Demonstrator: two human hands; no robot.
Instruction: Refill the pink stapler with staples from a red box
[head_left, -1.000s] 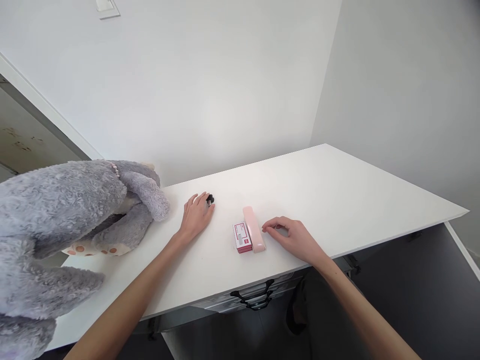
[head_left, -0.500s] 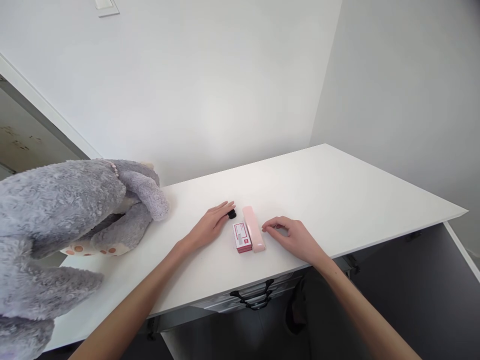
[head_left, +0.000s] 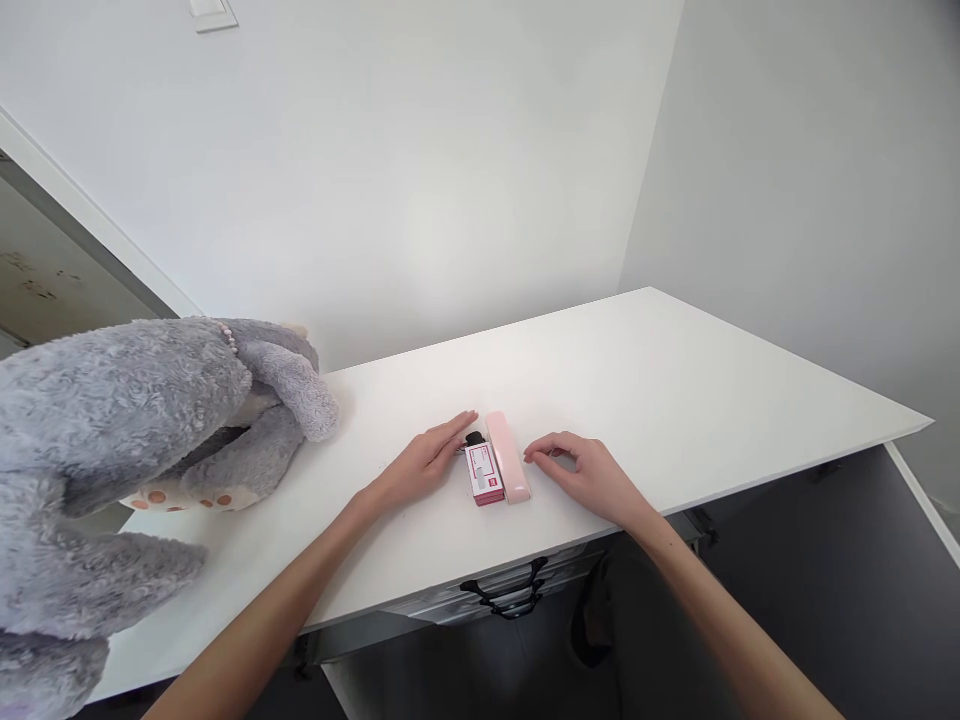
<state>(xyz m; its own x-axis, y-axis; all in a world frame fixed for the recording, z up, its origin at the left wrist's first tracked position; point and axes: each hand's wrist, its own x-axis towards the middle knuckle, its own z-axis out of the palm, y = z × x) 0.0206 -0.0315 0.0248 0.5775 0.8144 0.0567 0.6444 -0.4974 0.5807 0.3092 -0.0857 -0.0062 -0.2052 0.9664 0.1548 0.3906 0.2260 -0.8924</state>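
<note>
My left hand [head_left: 426, 462] rests on the white tabletop with its fingers stretched out, pushing against a small black object [head_left: 475, 438], possibly a binder clip. That black object sits at the far end of a white-and-red box [head_left: 484, 470] with a label on top; a second red box edge shows beneath it. Along the box's right side lies a long, smooth pale pink case [head_left: 508, 455], perhaps a stapler seen from above. Just right of the pink case, my right hand [head_left: 577, 468] lies on its side, fingers curled and tips together, with nothing visible in them.
A large grey plush toy [head_left: 135, 400] takes up the left end of the tabletop [head_left: 637, 370]. Below the front edge are drawers with black handles [head_left: 510, 600] and an open cabinet door [head_left: 862, 570] at right. Walls stand behind and to the right.
My left hand has shifted slightly nearer, and the black object has moved right and toward me, up to the box's far end. My right hand, the box and the pink case stay put.
</note>
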